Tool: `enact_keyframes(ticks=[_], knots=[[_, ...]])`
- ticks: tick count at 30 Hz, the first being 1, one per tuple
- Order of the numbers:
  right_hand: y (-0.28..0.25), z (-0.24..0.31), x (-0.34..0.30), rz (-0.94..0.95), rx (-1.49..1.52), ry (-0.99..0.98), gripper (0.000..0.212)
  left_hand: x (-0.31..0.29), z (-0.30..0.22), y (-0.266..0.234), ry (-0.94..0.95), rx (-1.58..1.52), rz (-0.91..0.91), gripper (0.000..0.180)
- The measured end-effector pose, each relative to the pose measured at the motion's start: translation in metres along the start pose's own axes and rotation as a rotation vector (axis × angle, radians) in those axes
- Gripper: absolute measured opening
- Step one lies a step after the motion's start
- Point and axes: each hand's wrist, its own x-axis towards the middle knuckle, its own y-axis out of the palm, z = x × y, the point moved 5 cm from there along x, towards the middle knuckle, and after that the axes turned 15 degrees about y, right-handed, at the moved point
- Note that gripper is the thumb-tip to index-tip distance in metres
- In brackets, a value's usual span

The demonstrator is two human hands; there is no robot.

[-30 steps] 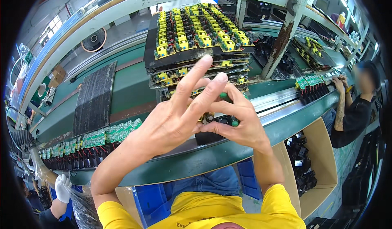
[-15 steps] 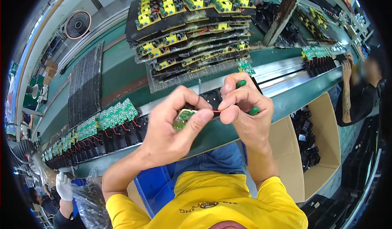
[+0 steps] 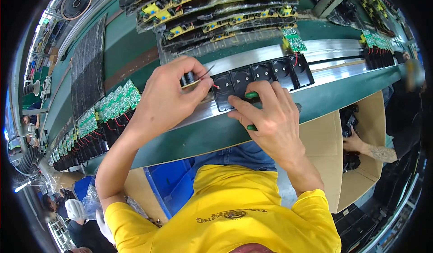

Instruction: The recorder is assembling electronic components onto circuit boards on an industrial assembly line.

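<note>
Far left first: at eight o'clock a co-worker's white-gloved hand (image 3: 74, 209) shows beyond the bench (image 3: 180, 145), while up at ten o'clock a round fan (image 3: 76, 4) stands in the background above a dark ribbed mat (image 3: 88, 59). Just inside that, at nine o'clock, runs your slanting row of green boards (image 3: 112, 104), red leads dropping to dark housings. Down at seven o'clock, a blue bin (image 3: 166, 185).

Now your left hand (image 3: 173, 88), at ten o'clock from centre: thumb and fingers are clamped on a circuit board (image 3: 188, 84) carrying a dark cylindrical part, and a short red wire (image 3: 215, 86) pokes out past your fingertips, its end at the left edge of the black cases (image 3: 243, 79). Those lie open, side by side, at one o'clock, below a stack of loaded sheets (image 3: 216, 46) at twelve.

Here's your right hand (image 3: 273, 115), at three o'clock, curled around a green-handled tool (image 3: 251, 95), index fingertip over the leftmost case; whether it presses, you can't tell. Between one and two o'clock, a green-faced board (image 3: 295, 40) stands at the cases' far end, wired in red. Out at four o'clock, a co-worker's bare hand (image 3: 354, 142) reaches into a cardboard box (image 3: 318, 145) of black parts; another board row (image 3: 379, 40) sits at two.
</note>
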Motion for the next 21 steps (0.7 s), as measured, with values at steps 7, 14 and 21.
enact_keyframes(ticks=[7, 14, 21], knots=[[0.013, -0.006, -0.005, 0.004, 0.016, 0.008, 0.018, 0.004, 0.011, 0.012, 0.026, 0.006, -0.009, 0.006], [0.012, -0.004, -0.005, 0.004, 0.022, 0.007, 0.017, 0.004, 0.014, 0.014, 0.065, 0.054, -0.034, 0.008], [0.012, -0.002, -0.003, 0.018, 0.025, 0.030, 0.014, 0.004, 0.014, 0.014, 0.040, 0.123, 0.014, 0.006]])
